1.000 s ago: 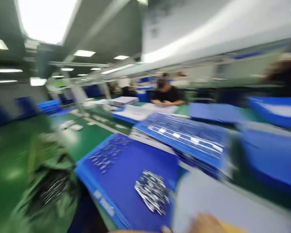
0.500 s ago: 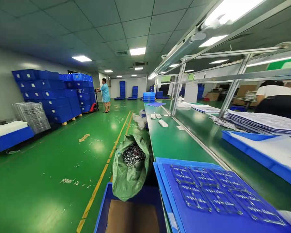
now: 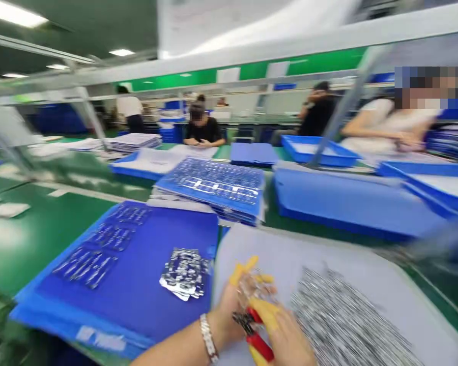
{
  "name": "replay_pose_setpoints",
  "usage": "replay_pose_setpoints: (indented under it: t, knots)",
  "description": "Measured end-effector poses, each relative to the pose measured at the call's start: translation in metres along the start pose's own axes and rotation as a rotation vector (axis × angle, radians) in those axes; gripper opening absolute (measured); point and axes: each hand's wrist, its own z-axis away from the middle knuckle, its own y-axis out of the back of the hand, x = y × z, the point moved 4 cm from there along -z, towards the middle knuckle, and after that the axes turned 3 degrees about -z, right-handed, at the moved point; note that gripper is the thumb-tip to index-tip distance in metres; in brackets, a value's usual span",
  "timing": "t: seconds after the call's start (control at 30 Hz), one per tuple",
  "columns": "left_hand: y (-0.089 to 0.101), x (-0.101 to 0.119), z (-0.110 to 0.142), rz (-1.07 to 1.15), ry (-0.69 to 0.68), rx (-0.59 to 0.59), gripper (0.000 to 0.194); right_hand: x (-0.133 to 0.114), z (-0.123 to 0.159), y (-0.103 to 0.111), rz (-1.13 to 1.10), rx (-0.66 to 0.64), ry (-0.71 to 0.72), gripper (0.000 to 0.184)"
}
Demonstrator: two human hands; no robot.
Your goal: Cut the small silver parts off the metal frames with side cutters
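Observation:
My left hand (image 3: 234,297), with yellow covers on its fingertips and a bracelet at the wrist, is closed round a small shiny piece (image 3: 248,284), blurred and partly hidden by the fingers. My right hand (image 3: 286,330), also with yellow finger covers, grips red-handled pliers (image 3: 257,333); their dark jaws point left, close to the left palm. Both hands are over a white sheet (image 3: 252,244). On it, right of my hands, lies a heap of thin metal pieces (image 3: 343,310). To the left, a stack of shiny metal parts (image 3: 185,272) rests on a blue board (image 3: 145,284).
Flat metal frames (image 3: 86,264) lie in rows on the blue board's left side. Behind it stands a stack of blue sheets with frames (image 3: 213,183). Blue trays (image 3: 351,198) line the bench beyond. Several people sit or stand further back.
My view has swung right from the aisle and bench end to the work surface. Both hands, the pliers and the metal heap are now in view.

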Motion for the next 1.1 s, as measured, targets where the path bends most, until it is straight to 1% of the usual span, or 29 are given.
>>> replay_pose_setpoints:
  t: [0.07,0.1,0.17,0.27,0.37,0.57,0.7,0.93,1.1]
  knots:
    - [0.006,0.006,-0.020,0.027,0.046,0.040,0.051,0.003,0.000,0.017,0.089,-0.092,0.007,0.034]
    - [0.009,0.009,-0.024,0.032,0.048,0.056,0.050,0.007,-0.003,0.024,0.141,-0.124,-0.026,0.036]
    - [0.012,0.011,-0.025,0.003,0.060,0.063,0.047,0.014,-0.007,0.030,0.240,-0.175,-0.106,0.035]
    - [0.015,0.010,-0.018,-0.057,0.051,0.091,0.040,0.019,-0.011,0.026,0.328,-0.279,-0.156,0.035]
    - [0.017,0.007,-0.018,-0.062,0.025,0.098,0.038,0.016,-0.014,0.018,0.364,-0.354,-0.184,0.034]
    - [0.020,0.006,-0.024,-0.086,0.005,0.085,0.043,0.011,-0.028,0.015,0.326,-0.482,-0.277,0.025]
    - [0.021,0.007,-0.023,-0.108,-0.012,0.101,0.043,0.009,-0.033,0.015,0.331,-0.516,-0.289,0.023]
    - [0.020,0.010,-0.020,-0.115,-0.038,0.105,0.039,0.010,-0.034,0.016,0.355,-0.544,-0.315,0.031]
    - [0.020,0.010,-0.019,-0.138,-0.043,0.123,0.041,0.009,-0.036,0.015,0.335,-0.545,-0.305,0.033]
